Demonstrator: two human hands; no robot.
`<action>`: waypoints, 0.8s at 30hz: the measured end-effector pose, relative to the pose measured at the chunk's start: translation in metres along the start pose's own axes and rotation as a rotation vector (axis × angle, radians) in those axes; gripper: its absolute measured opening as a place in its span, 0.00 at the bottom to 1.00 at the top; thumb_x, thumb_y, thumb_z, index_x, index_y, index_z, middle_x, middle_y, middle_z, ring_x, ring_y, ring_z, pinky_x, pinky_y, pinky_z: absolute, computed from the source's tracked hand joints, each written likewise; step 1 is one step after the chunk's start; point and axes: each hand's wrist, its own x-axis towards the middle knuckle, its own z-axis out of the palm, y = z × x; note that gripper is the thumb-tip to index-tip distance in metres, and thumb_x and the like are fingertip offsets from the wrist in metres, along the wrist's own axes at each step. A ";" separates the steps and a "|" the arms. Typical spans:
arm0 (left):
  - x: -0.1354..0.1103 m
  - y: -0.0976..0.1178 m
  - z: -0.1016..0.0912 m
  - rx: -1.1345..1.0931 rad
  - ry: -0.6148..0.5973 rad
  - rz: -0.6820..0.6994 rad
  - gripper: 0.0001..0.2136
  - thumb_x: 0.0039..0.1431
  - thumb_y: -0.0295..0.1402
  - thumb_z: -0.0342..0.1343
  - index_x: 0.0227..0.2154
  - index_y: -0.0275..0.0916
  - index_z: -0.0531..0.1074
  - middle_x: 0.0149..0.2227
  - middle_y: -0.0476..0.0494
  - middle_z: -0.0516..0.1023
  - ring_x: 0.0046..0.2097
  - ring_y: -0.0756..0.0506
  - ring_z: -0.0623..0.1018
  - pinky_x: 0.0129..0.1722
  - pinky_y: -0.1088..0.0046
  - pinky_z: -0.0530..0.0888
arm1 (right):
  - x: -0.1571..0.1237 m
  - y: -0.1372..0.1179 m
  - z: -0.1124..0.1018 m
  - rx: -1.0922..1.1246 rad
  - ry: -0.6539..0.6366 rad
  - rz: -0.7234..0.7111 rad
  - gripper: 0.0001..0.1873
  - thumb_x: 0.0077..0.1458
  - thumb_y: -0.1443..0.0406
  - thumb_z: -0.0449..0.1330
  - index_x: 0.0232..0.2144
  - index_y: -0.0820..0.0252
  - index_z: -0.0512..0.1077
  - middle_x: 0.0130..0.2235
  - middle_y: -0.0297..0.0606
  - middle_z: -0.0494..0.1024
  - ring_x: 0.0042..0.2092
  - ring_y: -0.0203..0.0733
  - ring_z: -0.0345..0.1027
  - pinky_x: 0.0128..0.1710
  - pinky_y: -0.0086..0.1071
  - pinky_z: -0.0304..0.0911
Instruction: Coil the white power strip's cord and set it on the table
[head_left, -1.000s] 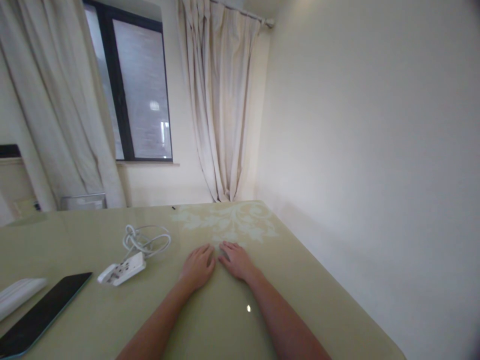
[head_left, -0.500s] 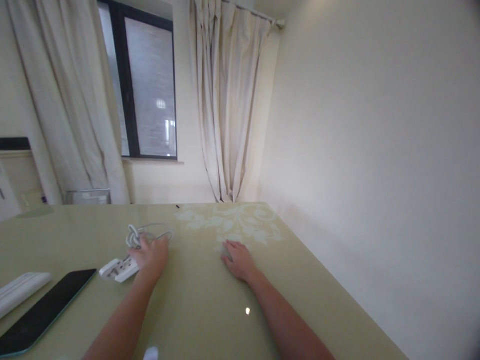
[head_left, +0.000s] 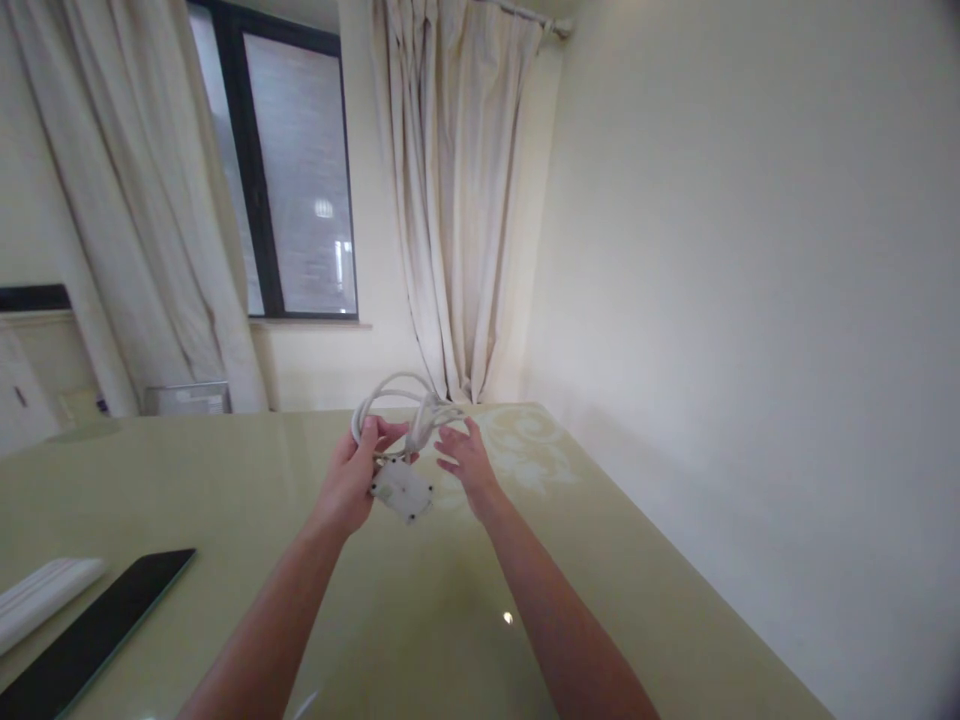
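Two bare hands, the left hand [head_left: 349,492] and the right hand [head_left: 469,468], are held over the far half of the table [head_left: 195,480]. A white cable [head_left: 379,390] is looped in coils above the table's far edge, and the left hand has it clasped, with the thumb uppermost and the fingers reaching across the coils. Just below the loops, above the table, a white power strip [head_left: 403,490] is tilted close against the left hand, its face with dark dots near the corners turned toward the camera. Whether the left palm also bears on the strip, I cannot tell. The right hand is not clenched — its fingers are spread apart, just beside the right end of the cable — and whether a fingertip touches the cable is too small to make out.

On the table's near left part lies a flat black board [head_left: 101,640], slanting away from the camera, and beside it, farther left on the table, a long white case [head_left: 49,600], cut off by the picture's edge. A pale leaf pattern [head_left: 536,450] marks the table's far right corner. Beyond the table's far edge hang a left curtain [head_left: 127,220] and a right curtain [head_left: 465,200] — a dark-framed window [head_left: 300,170] shows between them. Along the table's right side stands a plain wall [head_left: 750,300].
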 end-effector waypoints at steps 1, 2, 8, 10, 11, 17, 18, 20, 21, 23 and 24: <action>-0.004 0.001 0.008 -0.044 -0.013 -0.027 0.24 0.55 0.57 0.66 0.37 0.41 0.69 0.41 0.42 0.84 0.38 0.42 0.84 0.34 0.65 0.81 | -0.002 -0.008 -0.004 0.059 -0.073 -0.010 0.34 0.53 0.45 0.68 0.57 0.53 0.69 0.58 0.48 0.77 0.51 0.47 0.79 0.48 0.40 0.74; -0.007 0.001 0.016 -0.069 -0.024 -0.046 0.23 0.57 0.56 0.64 0.38 0.42 0.69 0.42 0.42 0.84 0.38 0.42 0.84 0.35 0.65 0.81 | -0.005 -0.016 -0.007 0.091 -0.160 -0.029 0.31 0.54 0.43 0.67 0.51 0.55 0.71 0.53 0.46 0.81 0.48 0.47 0.80 0.45 0.38 0.75; -0.009 -0.007 0.038 -0.006 0.014 -0.159 0.25 0.58 0.60 0.60 0.39 0.40 0.71 0.37 0.42 0.83 0.30 0.44 0.82 0.28 0.70 0.78 | -0.010 -0.038 -0.010 -0.093 -0.028 -0.153 0.24 0.55 0.44 0.65 0.39 0.58 0.72 0.28 0.35 0.80 0.24 0.39 0.74 0.20 0.28 0.68; -0.007 -0.010 0.035 0.078 0.004 -0.216 0.27 0.57 0.61 0.60 0.38 0.39 0.72 0.34 0.42 0.82 0.27 0.45 0.81 0.24 0.71 0.75 | -0.008 -0.041 -0.014 -0.221 0.061 -0.221 0.21 0.58 0.46 0.64 0.37 0.57 0.72 0.26 0.32 0.77 0.20 0.36 0.69 0.17 0.26 0.64; -0.006 -0.011 0.032 0.119 -0.016 -0.237 0.27 0.56 0.61 0.60 0.38 0.39 0.73 0.34 0.41 0.82 0.26 0.45 0.80 0.22 0.72 0.73 | -0.008 -0.043 -0.018 -0.273 0.093 -0.259 0.20 0.59 0.47 0.63 0.36 0.57 0.72 0.26 0.32 0.77 0.19 0.35 0.68 0.17 0.26 0.64; -0.007 -0.005 0.024 0.194 -0.232 -0.223 0.26 0.54 0.57 0.65 0.43 0.39 0.75 0.34 0.45 0.79 0.24 0.48 0.77 0.21 0.76 0.69 | -0.010 -0.063 -0.035 -0.239 0.269 -0.364 0.19 0.61 0.47 0.61 0.36 0.56 0.69 0.26 0.31 0.75 0.26 0.38 0.73 0.25 0.28 0.71; -0.008 -0.003 0.025 0.185 -0.256 -0.210 0.25 0.54 0.56 0.66 0.43 0.39 0.76 0.32 0.47 0.77 0.25 0.49 0.77 0.23 0.76 0.69 | -0.011 -0.065 -0.036 -0.194 0.269 -0.337 0.20 0.60 0.47 0.62 0.36 0.57 0.69 0.26 0.31 0.75 0.26 0.38 0.73 0.25 0.29 0.71; -0.009 -0.001 0.027 0.187 -0.279 -0.182 0.24 0.55 0.55 0.65 0.41 0.39 0.76 0.29 0.49 0.75 0.28 0.48 0.78 0.26 0.77 0.70 | -0.012 -0.067 -0.037 -0.129 0.254 -0.268 0.22 0.57 0.45 0.63 0.37 0.57 0.69 0.27 0.31 0.75 0.27 0.37 0.73 0.25 0.29 0.72; -0.009 -0.001 0.028 0.202 -0.276 -0.159 0.23 0.55 0.56 0.65 0.40 0.39 0.76 0.29 0.49 0.75 0.29 0.47 0.79 0.28 0.76 0.71 | -0.012 -0.067 -0.036 -0.118 0.248 -0.243 0.23 0.57 0.44 0.63 0.37 0.57 0.69 0.27 0.31 0.75 0.26 0.37 0.72 0.25 0.29 0.71; -0.008 -0.002 0.028 0.257 -0.244 -0.085 0.23 0.55 0.56 0.64 0.37 0.39 0.76 0.31 0.47 0.77 0.33 0.45 0.80 0.32 0.73 0.74 | -0.011 -0.067 -0.035 -0.120 0.250 -0.226 0.24 0.56 0.43 0.63 0.36 0.57 0.68 0.26 0.30 0.74 0.25 0.36 0.70 0.22 0.27 0.69; -0.007 -0.003 0.027 0.290 -0.220 -0.038 0.23 0.55 0.57 0.64 0.36 0.39 0.76 0.32 0.46 0.77 0.33 0.45 0.80 0.34 0.72 0.75 | -0.011 -0.067 -0.035 -0.126 0.255 -0.232 0.24 0.56 0.43 0.62 0.35 0.56 0.68 0.24 0.29 0.73 0.23 0.35 0.68 0.19 0.26 0.66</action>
